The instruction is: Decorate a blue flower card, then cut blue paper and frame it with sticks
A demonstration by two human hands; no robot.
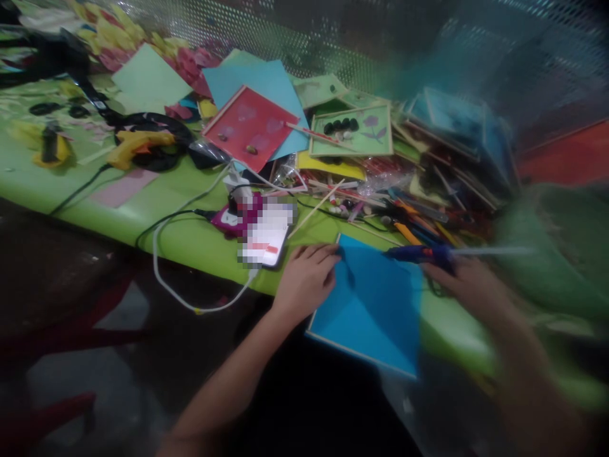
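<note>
A blue board [373, 304] with thin pale sticks along its near edge and left side lies at the table's front edge and juts over it. My left hand [309, 279] has its fingers bent around the board's upper left side, pinching it there. In my right hand [469, 279], somewhat blurred, is a dark blue glue gun [423, 254], its black nozzle pointing left over the board's upper right part. A white glue stick [495, 251] sticks out of the gun's back end.
Left of my left hand lie a lit phone [269, 235] with a white cable and a magenta power strip [228, 219]. A yellow glue gun [137, 147] rests farther left. Behind are a red framed card [250, 127], loose sticks and stacked boards; a green rounded object [561, 241] stands right.
</note>
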